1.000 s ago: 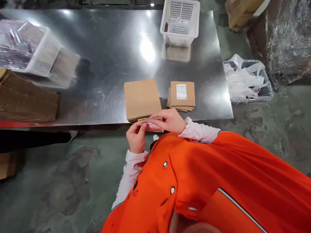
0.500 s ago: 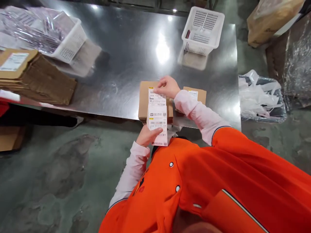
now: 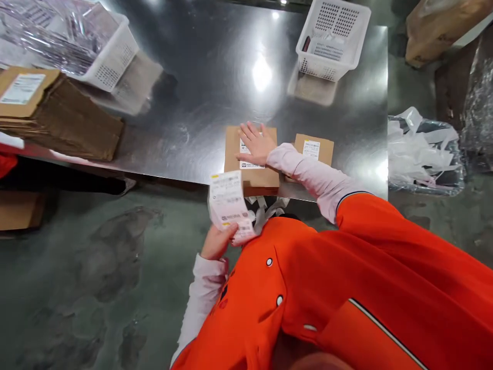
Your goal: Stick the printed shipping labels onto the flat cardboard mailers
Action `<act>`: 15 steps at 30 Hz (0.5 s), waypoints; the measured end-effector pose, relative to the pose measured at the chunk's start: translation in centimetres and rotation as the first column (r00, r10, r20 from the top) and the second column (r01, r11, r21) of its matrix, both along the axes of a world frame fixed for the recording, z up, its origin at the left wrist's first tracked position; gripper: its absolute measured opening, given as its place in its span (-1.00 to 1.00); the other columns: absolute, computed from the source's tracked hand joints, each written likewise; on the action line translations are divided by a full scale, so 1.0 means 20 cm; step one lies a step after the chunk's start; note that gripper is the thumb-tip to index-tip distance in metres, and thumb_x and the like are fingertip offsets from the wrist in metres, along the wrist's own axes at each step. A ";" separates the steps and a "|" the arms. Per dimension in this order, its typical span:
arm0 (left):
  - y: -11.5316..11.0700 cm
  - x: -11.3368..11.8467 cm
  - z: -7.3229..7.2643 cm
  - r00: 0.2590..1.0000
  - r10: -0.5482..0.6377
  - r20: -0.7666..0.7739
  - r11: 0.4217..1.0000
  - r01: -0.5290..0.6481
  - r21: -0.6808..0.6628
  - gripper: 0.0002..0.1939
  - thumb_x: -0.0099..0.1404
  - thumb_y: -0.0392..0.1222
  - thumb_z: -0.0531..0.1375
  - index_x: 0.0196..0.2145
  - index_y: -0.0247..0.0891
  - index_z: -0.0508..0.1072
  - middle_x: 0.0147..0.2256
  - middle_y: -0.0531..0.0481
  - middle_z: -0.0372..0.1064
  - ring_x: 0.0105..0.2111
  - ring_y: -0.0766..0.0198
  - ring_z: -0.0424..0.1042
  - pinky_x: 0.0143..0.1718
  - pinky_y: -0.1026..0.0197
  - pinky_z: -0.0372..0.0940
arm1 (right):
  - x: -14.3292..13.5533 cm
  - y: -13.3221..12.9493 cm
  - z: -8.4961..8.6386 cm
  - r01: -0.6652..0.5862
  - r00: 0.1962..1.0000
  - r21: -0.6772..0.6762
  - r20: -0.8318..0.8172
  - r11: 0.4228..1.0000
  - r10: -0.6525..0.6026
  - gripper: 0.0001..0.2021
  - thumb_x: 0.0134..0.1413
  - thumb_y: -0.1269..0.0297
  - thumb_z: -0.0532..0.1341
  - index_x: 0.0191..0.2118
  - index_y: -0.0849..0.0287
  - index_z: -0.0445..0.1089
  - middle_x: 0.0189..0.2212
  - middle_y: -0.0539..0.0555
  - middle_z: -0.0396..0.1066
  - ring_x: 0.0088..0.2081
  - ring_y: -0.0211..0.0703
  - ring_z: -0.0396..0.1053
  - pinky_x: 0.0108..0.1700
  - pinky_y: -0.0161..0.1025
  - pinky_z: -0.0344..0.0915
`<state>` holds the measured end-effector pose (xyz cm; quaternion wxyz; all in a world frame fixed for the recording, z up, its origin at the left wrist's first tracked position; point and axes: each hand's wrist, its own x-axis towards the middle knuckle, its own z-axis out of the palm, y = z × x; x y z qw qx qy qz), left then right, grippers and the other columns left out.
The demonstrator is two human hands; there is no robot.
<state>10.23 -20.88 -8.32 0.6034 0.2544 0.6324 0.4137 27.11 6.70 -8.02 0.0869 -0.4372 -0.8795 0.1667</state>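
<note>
My left hand (image 3: 219, 240) grips a strip of printed shipping labels (image 3: 227, 194), which hangs in front of the table edge with its lower end curling. My right hand (image 3: 257, 146) lies flat with fingers spread, palm down on a shipping label (image 3: 251, 165) that sits on the top cardboard mailer (image 3: 262, 179) of a stack. The hand hides much of that label. Just right of the stack are smaller cardboard mailers (image 3: 326, 150), the top one bearing a label (image 3: 311, 148), partly behind my right sleeve.
On the metal table (image 3: 200, 103) stand a white basket (image 3: 334, 69) at the back right and another basket (image 3: 115, 67) heaped with plastic-wrapped packets. A tall stack of labelled cardboard mailers (image 3: 84, 118) leans at left. A bin (image 3: 423, 154) of white strips stands off the right edge.
A label has come off the strip and now lies on the top mailer under my flattened right hand. My left hand has drawn the strip down and left.
</note>
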 end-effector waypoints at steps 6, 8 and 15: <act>0.44 0.01 0.20 0.944 0.320 -0.082 0.886 -0.268 0.378 -0.44 0.12 0.22 0.34 -0.13 -0.32 0.55 -0.07 -0.21 0.56 0.01 -0.04 0.52 0.00 0.06 0.44 | 0.08 -0.37 0.02 -0.489 0.869 -0.017 -0.098 0.872 0.485 -0.38 0.27 0.02 0.11 0.32 0.28 0.24 0.39 0.29 0.07 0.45 0.22 -0.08 0.46 0.25 -0.24; 0.62 0.03 0.19 0.940 0.300 -0.160 0.876 -0.205 0.436 -0.51 0.17 0.18 0.31 -0.18 -0.33 0.55 -0.12 -0.22 0.57 -0.02 -0.03 0.53 0.00 0.05 0.43 | 0.17 -0.45 0.03 -0.552 0.821 -0.041 -0.202 0.833 0.534 -0.49 0.34 0.08 0.01 0.26 0.22 0.33 0.31 0.23 0.25 0.38 0.06 0.12 0.45 0.10 -0.07; 0.90 0.04 0.03 0.886 0.139 -0.443 0.931 0.036 0.364 -0.68 0.18 0.01 0.34 -0.28 -0.34 0.52 -0.23 -0.25 0.57 -0.03 -0.03 0.51 0.05 0.00 0.37 | 0.28 -0.53 -0.05 0.385 0.885 -0.328 -0.134 0.863 -0.446 -0.12 0.34 -0.09 -0.01 0.38 0.75 -0.11 0.40 0.64 -0.18 0.47 0.32 -0.22 0.46 0.21 -0.19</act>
